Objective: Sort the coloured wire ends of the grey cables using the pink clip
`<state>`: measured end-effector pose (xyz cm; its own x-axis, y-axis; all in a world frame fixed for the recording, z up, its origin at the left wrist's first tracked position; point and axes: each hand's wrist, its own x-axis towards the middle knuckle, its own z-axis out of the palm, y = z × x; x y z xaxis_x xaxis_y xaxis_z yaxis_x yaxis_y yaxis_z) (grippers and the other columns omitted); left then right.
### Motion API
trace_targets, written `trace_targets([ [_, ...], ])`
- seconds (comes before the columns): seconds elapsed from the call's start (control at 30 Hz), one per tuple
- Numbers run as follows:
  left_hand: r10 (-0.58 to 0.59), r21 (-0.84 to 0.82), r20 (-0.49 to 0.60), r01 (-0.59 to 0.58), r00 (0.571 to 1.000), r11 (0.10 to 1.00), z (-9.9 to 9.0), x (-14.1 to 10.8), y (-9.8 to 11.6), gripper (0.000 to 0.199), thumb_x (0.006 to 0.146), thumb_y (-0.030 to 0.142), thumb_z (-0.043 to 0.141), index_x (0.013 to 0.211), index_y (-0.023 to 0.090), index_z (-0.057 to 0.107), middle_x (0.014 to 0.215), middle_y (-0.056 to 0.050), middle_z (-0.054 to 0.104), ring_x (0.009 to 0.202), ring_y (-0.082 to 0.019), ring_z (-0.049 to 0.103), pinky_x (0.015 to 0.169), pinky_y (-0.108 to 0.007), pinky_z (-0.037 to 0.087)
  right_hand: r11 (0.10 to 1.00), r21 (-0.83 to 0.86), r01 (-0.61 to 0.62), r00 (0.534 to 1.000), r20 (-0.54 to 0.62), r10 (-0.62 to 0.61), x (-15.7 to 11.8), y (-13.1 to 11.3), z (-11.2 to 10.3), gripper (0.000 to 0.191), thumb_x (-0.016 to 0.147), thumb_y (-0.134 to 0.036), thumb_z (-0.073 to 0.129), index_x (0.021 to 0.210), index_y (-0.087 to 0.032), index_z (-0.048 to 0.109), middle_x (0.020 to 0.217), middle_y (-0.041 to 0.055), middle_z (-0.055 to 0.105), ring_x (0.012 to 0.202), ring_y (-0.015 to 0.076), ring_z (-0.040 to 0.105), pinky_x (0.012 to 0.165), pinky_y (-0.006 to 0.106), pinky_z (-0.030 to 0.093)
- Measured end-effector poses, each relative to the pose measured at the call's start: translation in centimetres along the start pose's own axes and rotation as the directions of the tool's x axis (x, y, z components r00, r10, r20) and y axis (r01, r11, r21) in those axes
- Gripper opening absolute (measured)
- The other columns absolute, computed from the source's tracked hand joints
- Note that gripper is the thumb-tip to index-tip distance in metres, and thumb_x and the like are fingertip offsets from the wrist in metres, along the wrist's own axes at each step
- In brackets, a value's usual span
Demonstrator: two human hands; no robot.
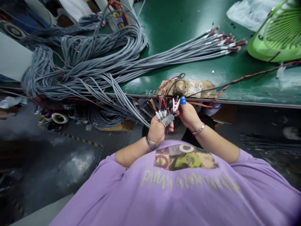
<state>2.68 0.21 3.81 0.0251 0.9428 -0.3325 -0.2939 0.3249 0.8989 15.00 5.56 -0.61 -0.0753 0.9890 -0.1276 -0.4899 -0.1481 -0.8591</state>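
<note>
My left hand (157,130) is wrapped round a bunch of grey cables (134,108) just above my lap. Their ends point up and away, with white-wrapped tips and stripped, coloured wires (160,105) fanning out. A grey band or sleeve (167,120) crosses the bunch at my fingers. My right hand (189,114), with a blue cover on its thumb, pinches a pale cable end (175,105) at the bunch's right side; the exact grip is partly hidden. Just beyond both hands, a wooden block (207,88) with a brownish lump and wires sits at the table edge.
A large heap of grey cables (94,59) covers the left of the green table (169,18). More cable ends (225,42) lie toward the right. A green fan (277,37) and a plastic bag (246,14) stand at far right. A red-and-black cord (246,76) crosses the front edge.
</note>
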Motion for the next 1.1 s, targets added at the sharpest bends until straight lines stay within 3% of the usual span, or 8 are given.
trace_targets([
  [0.13, 0.011, 0.007, -0.016, -0.011, 1.0, 1.0, 0.0, 0.2, -0.3, 0.044, 0.059, 0.049, 0.084, 0.073, 0.016, 0.058, 0.051, 0.005, 0.058, 0.039, -0.006, 0.049, 0.039, -0.018, 0.04, 0.974, 0.153, -0.17, 0.985, 0.045, 0.165, 0.3, -0.3, 0.8, 0.061, 0.068, -0.081, 0.066, 0.072, -0.02, 0.062, 0.063, -0.0011, 0.059, 0.056, 0.0117, 0.049, 0.056, 0.027, 0.041],
  [0.4, -0.007, 0.038, -0.025, 0.008, 1.0, 0.999, 0.0, 0.4, -0.6, 0.047, 0.058, 0.051, 0.084, 0.075, 0.017, 0.057, 0.051, 0.005, 0.057, 0.041, -0.007, 0.049, 0.04, -0.019, 0.039, 0.958, 0.239, -0.16, 0.987, 0.023, 0.159, 0.4, -0.1, 1.3, 0.059, 0.064, -0.078, 0.072, 0.072, -0.021, 0.06, 0.062, -0.0013, 0.061, 0.062, 0.0141, 0.057, 0.058, 0.028, 0.045],
  [0.73, 0.003, 0.02, -0.01, -0.003, 1.0, 1.0, -0.7, -0.1, -0.6, 0.044, 0.059, 0.048, 0.085, 0.073, 0.017, 0.056, 0.05, 0.005, 0.057, 0.039, -0.006, 0.049, 0.038, -0.018, 0.038, 0.95, 0.205, -0.236, 0.972, 0.046, 0.232, -0.5, -0.1, 0.6, 0.066, 0.071, -0.089, 0.053, 0.077, -0.023, 0.057, 0.069, -0.001, 0.059, 0.058, 0.0117, 0.05, 0.056, 0.025, 0.041],
  [0.87, 0.0, -0.013, -0.002, 0.0, 1.0, 1.0, -1.5, -0.4, -0.9, 0.045, 0.059, 0.047, 0.086, 0.073, 0.017, 0.056, 0.051, 0.005, 0.059, 0.04, -0.007, 0.05, 0.039, -0.017, 0.041, 0.927, 0.259, -0.272, 0.962, 0.089, 0.258, -0.8, 0.3, -0.3, 0.061, 0.071, -0.084, 0.059, 0.075, -0.023, 0.057, 0.068, -0.0021, 0.058, 0.056, 0.0101, 0.047, 0.053, 0.024, 0.038],
  [1.1, -0.047, 0.009, 0.019, 0.047, 0.999, 0.999, -2.2, -0.3, -1.4, 0.049, 0.057, 0.05, 0.087, 0.074, 0.016, 0.057, 0.055, 0.004, 0.061, 0.045, -0.007, 0.055, 0.044, -0.019, 0.048, 0.904, 0.274, -0.328, 0.944, 0.059, 0.325, -1.4, 0.1, -1.0, 0.056, 0.071, -0.074, 0.071, 0.07, -0.022, 0.048, 0.067, -0.0027, 0.06, 0.054, 0.0087, 0.047, 0.051, 0.023, 0.038],
])
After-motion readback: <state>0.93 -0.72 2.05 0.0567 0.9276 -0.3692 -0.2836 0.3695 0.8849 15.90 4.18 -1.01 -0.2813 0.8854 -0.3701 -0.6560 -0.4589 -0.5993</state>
